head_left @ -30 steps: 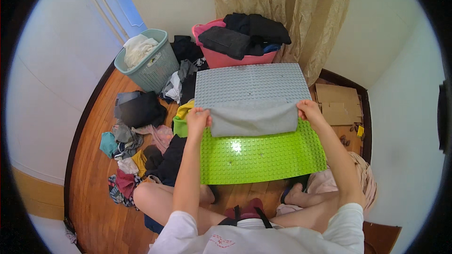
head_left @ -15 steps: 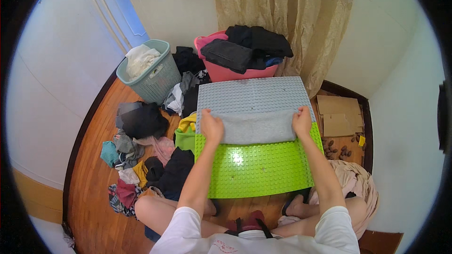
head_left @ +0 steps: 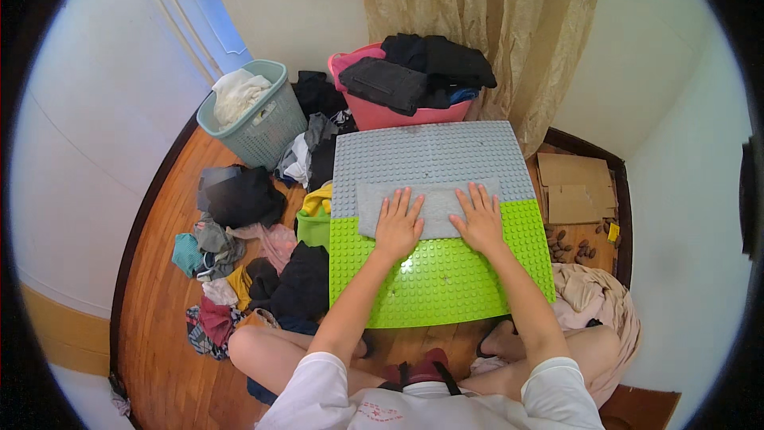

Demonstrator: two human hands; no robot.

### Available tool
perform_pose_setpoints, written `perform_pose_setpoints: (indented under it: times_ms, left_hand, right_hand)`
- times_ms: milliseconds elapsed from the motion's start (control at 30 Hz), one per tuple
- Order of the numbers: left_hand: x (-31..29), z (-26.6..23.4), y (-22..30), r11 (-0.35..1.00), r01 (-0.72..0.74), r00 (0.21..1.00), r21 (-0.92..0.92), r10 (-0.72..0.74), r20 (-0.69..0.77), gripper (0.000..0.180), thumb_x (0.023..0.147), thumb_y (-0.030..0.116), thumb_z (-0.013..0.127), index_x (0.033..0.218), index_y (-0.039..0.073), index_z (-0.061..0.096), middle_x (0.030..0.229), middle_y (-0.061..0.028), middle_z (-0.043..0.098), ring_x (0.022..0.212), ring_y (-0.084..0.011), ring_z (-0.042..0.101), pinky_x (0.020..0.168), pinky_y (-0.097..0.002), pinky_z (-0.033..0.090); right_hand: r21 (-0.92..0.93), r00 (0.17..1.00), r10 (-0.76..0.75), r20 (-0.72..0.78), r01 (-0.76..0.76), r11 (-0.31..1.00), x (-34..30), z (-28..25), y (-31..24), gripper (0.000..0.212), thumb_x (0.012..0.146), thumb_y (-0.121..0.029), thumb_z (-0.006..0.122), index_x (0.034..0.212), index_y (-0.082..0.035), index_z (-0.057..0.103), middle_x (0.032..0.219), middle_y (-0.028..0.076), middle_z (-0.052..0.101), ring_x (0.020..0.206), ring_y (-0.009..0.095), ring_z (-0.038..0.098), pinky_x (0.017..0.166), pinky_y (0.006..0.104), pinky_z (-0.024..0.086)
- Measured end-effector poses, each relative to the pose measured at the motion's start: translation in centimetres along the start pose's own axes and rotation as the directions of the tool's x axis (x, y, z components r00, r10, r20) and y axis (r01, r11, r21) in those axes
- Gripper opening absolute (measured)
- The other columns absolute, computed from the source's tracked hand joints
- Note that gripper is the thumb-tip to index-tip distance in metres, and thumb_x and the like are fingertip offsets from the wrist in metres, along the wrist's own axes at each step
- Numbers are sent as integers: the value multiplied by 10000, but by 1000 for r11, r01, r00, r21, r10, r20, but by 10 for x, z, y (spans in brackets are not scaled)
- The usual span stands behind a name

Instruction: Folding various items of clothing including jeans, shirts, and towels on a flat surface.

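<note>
A folded light grey cloth garment (head_left: 440,209) lies as a flat wide strip across the studded board (head_left: 430,287), over the line where its grey half meets its lime green half. My left hand (head_left: 399,223) rests flat on the left part of the garment, fingers spread and pointing away from me. On the right part lies my right hand (head_left: 477,219), also flat with fingers apart. Neither hand grips the cloth. What kind of garment it is cannot be told from its folded shape.
Beyond the board stands a pink basket (head_left: 398,115) heaped with dark folded clothes. A pale green laundry basket (head_left: 267,131) holds white cloth. Loose clothes (head_left: 298,291) cover the floor at left. At right are flat cardboard (head_left: 577,187) and beige cloth (head_left: 593,299).
Both hands have let go of the garment's ends and moved inward, now lying flat on top of it. The garment lies spread on the board.
</note>
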State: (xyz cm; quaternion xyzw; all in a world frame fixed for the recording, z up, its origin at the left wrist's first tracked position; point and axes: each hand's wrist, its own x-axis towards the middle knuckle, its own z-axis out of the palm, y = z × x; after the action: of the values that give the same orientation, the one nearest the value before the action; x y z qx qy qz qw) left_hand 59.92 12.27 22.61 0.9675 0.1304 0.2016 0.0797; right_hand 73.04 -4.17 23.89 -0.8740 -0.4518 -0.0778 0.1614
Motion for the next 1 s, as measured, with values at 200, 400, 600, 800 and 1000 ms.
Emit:
perform_pose_setpoints:
  times_ms: [200, 400, 600, 800, 1000]
  left_hand:
    - [-15, 7, 26, 992, 110, 992, 67, -113, 51, 521, 869, 320, 455, 1330, 93, 371, 1400, -165, 294, 1303, -324, 252, 1056, -514, 158]
    - [-37, 3, 77, 993, 108, 990, -39, -104, 92, 600, 872, 350, 456, 1347, 18, 300, 1409, -186, 263, 1321, -323, 213, 1052, -534, 125]
    - [-43, 5, 78, 993, 109, 989, -34, -105, 103, 631, 864, 376, 472, 1349, 15, 293, 1418, -170, 247, 1331, -293, 193, 1060, -521, 120]
    - [-45, 6, 81, 992, 117, 991, -51, -113, 76, 616, 868, 368, 466, 1344, 13, 303, 1418, -168, 248, 1330, -284, 196, 1066, -507, 120]
    - [-48, 2, 79, 984, 129, 992, -120, -128, 12, 600, 848, 327, 504, 1326, 10, 328, 1379, -180, 316, 1298, -308, 261, 1060, -489, 153]
  right_hand:
    - [90, 902, 371, -223, -360, 929, -27, 2, 19, 576, 802, -378, 560, 1248, -37, 430, 1267, 204, 397, 1188, 341, 338, 966, 499, 251]
    - [112, 769, 616, -169, -606, 788, -30, -20, 1, 463, 723, -376, 632, 1008, -15, 578, 1106, 181, 480, 1060, 330, 409, 863, 465, 315]
    - [143, 763, 645, 35, -642, 753, -19, -23, 10, 491, 679, -360, 670, 983, 17, 591, 1018, 213, 547, 982, 365, 503, 806, 460, 401]
    - [379, 789, 606, 97, -593, 711, -9, 9, 31, 438, 671, -262, 652, 957, 62, 579, 912, 232, 585, 889, 372, 556, 772, 418, 445]
    - [731, 810, 580, -90, -341, 591, 31, 2, -14, 258, 690, -134, 603, 883, 26, 544, 809, 183, 588, 769, 320, 570, 700, 371, 448]
